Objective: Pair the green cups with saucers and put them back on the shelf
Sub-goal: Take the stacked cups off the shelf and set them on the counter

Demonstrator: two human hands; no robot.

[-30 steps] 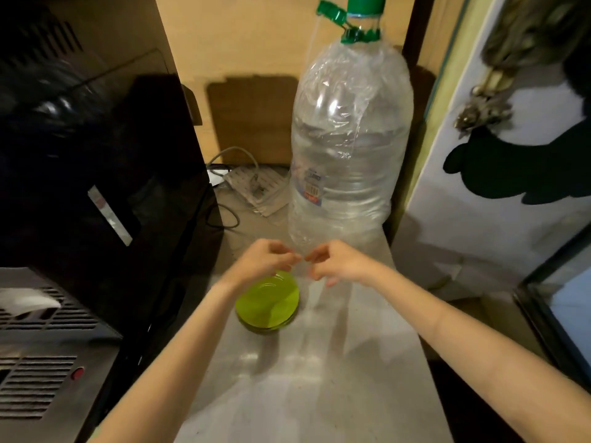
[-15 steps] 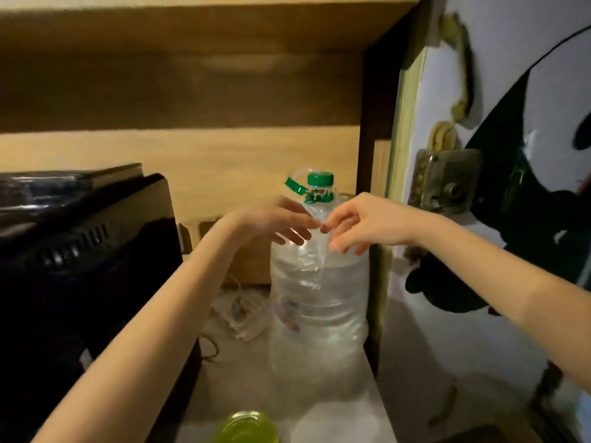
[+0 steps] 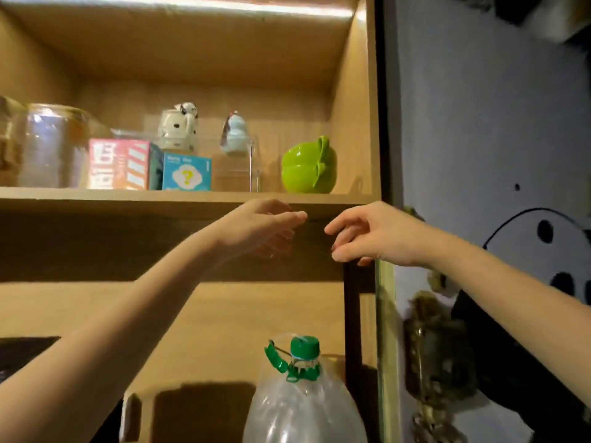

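Hands both empty, left hand point(image 3: 268, 225) and right hand point(image 3: 367, 233) open-fingered just below shelf point(image 3: 179, 199) edge; stacked green cups point(image 3: 308, 169) stand at its right end; retrieval step, next a two-handed lift.

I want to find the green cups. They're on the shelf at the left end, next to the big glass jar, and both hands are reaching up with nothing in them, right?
Not quite. The head view shows the green cups at the right end of the shelf, far from the glass jar. The rest holds: left hand and right hand reach up empty.
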